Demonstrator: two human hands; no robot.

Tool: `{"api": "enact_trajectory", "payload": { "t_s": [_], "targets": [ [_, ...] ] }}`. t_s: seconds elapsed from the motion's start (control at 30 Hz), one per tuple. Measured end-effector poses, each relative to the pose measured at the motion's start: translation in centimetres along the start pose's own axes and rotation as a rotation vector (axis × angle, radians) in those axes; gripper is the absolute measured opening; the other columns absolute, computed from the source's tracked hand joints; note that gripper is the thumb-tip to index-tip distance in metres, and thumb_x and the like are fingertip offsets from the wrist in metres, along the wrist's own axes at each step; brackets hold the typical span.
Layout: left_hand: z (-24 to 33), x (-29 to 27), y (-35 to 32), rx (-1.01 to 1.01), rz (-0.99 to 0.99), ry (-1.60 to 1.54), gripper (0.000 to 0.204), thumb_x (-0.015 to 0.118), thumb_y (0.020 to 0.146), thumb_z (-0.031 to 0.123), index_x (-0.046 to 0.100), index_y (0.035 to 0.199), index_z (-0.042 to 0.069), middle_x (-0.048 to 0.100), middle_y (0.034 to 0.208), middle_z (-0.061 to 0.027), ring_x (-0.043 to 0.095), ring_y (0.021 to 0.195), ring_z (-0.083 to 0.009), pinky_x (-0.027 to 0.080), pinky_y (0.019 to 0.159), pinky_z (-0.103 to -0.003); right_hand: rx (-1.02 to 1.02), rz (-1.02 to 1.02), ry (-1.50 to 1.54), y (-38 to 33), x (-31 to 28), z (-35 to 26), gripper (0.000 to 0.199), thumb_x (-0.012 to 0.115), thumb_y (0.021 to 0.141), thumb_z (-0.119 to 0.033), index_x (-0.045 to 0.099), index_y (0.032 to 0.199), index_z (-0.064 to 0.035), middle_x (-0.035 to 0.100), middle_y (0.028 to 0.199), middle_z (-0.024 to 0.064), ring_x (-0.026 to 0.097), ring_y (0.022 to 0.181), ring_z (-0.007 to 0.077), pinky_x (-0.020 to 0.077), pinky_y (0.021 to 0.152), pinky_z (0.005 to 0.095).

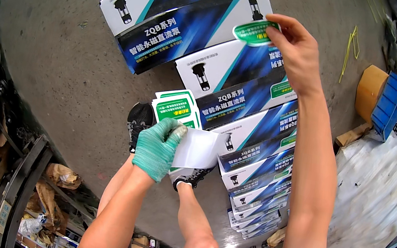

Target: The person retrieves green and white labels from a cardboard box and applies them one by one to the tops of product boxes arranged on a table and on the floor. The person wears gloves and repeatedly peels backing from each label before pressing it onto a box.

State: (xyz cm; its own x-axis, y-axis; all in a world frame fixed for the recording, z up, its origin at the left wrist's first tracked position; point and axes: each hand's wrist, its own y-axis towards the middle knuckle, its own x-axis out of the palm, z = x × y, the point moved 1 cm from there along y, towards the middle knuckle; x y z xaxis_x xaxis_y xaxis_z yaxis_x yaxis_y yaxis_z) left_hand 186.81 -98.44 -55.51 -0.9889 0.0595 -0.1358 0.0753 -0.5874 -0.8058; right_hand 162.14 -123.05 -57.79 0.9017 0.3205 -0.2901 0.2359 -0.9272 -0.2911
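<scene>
My left hand [155,149], in a green knitted glove, is closed on a stack of sticker sheets [175,108] with green labels. From the same grip a blank white backing paper [200,151] sticks out to the right. My bare right hand [299,57] pinches an oval green sticker [251,33] by its right end. The sticker is over the white part of a blue and white carton [215,26] with a pump pictured on it; whether it touches the carton I cannot tell. On the carton nearer to me [229,97], a similar green sticker [281,89] lies at the right.
Several like cartons [256,158] run in a row toward me. My dark shoes [140,120] stand left of it. At the right are a roll of tan tape [372,90], a blue crate-like piece [389,104] and a whitish plastic sack [372,192]. Metal shelving [17,187] stands at the left.
</scene>
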Motion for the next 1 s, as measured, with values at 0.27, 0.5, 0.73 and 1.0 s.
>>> {"api": "enact_trajectory", "payload": {
  "t_s": [0.27, 0.5, 0.73, 1.0],
  "targets": [
    [0.4, -1.9, 0.6, -0.021, -0.027, -0.019, 0.016, 0.072, 0.098, 0.014, 0.074, 0.108, 0.001, 0.074, 0.092, -0.0067, 0.062, 0.082, -0.012, 0.054, 0.079, -0.03, 0.027, -0.033, -0.03, 6.3, 3.8, 6.0, 0.024, 0.075, 0.096, -0.016, 0.077, 0.12, -0.0105, 0.072, 0.096, 0.0, 0.064, 0.086, 0.0087, 0.0546, 0.077, 0.0239],
    [1.1, -2.8, 0.9, 0.012, -0.025, -0.057, 0.017, 0.071, 0.099, 0.016, 0.074, 0.108, 0.001, 0.074, 0.094, -0.0071, 0.063, 0.084, -0.0119, 0.054, 0.081, -0.031, -0.124, 0.094, -0.484, 6.9, 4.8, 6.8, 0.026, 0.076, 0.093, -0.015, 0.076, 0.118, -0.0086, 0.073, 0.098, 0.0059, 0.069, 0.085, 0.0194, 0.0568, 0.078, 0.033],
    [1.9, -2.9, 0.9, -0.014, -0.058, -0.097, 0.019, 0.071, 0.1, 0.016, 0.073, 0.11, 0.0, 0.073, 0.093, -0.0064, 0.062, 0.083, -0.0126, 0.054, 0.08, -0.03, -0.217, 0.328, -0.894, 7.5, 4.0, 4.6, 0.027, 0.072, 0.094, -0.016, 0.072, 0.12, -0.0081, 0.072, 0.106, 0.0135, 0.074, 0.089, 0.0276, 0.0596, 0.082, 0.0398],
    [1.6, -2.6, 0.5, 0.026, -0.082, -0.066, 0.018, 0.071, 0.099, 0.015, 0.074, 0.109, 0.0, 0.073, 0.093, -0.0065, 0.061, 0.082, -0.0121, 0.054, 0.079, -0.03, 0.597, 0.025, 0.642, 5.0, 8.4, 5.7, 0.029, 0.05, 0.1, 0.0, 0.058, 0.126, 0.0114, 0.07, 0.119, 0.0261, 0.075, 0.107, 0.0347, 0.0657, 0.092, 0.0353]
  ]
}}
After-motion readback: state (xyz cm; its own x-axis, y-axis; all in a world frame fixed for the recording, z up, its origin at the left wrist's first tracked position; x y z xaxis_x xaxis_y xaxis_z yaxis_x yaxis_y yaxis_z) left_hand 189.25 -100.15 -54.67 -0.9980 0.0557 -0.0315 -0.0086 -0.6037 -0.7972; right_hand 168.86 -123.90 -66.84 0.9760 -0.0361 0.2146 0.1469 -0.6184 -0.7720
